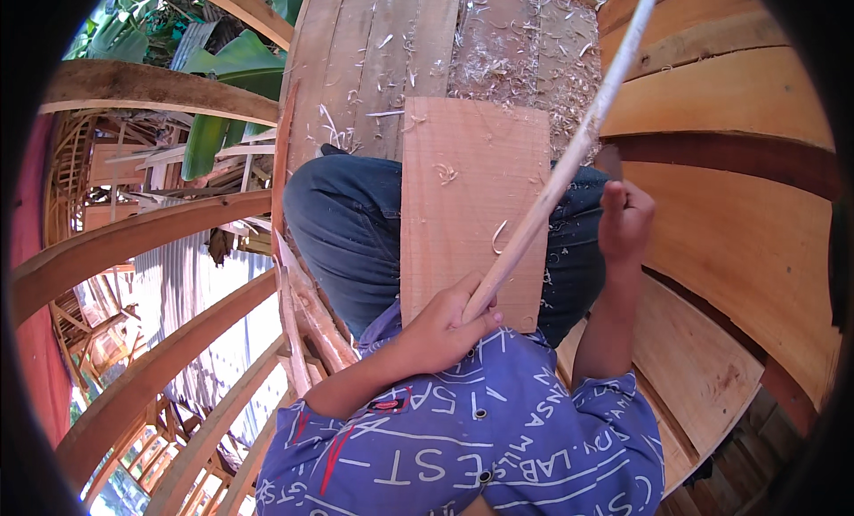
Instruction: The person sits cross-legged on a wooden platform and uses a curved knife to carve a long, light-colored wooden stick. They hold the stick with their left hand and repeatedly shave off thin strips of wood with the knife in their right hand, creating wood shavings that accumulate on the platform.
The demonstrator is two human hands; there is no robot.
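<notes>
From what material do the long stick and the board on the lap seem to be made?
Long stick: probably wood, bare; its pale surface looks uneven, perhaps whittled. Board: apparently wood, flat and unpainted, with faint grain showing.

You are wearing this left fisheye camera on your head, and it is looking steeply down past your shirt at your left hand and right hand, close by. Planks are stretching away toward the top, while wooden rails are bending at the view's left.
</notes>
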